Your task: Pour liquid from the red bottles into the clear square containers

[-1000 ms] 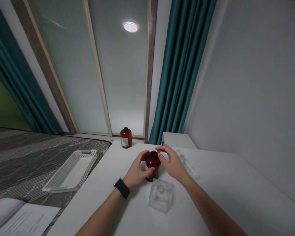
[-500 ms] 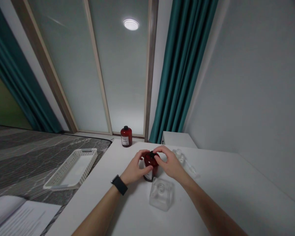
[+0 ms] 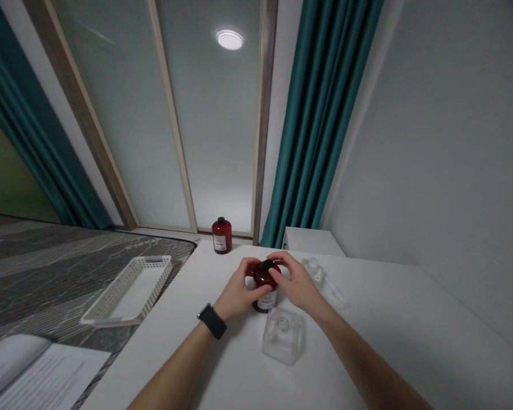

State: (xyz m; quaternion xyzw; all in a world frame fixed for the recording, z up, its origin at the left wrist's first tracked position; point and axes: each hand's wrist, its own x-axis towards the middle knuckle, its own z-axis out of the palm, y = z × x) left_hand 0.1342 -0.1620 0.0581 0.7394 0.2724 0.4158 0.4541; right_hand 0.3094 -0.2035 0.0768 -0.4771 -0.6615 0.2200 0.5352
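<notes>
No text could be read. The far red bottle [image 3: 221,235] by the window carried a pale label with dark marks too small to make out. The near red bottle [image 3: 265,285] showed part of a similar label, also illegible. The open papers [image 3: 38,373] bore printed lines, blurred beyond reading.

a white table [image 3: 410,319] carries two red bottles [image 3: 221,235], a clear square bottle [image 3: 283,336] and a clear pump [image 3: 325,282].
</notes>
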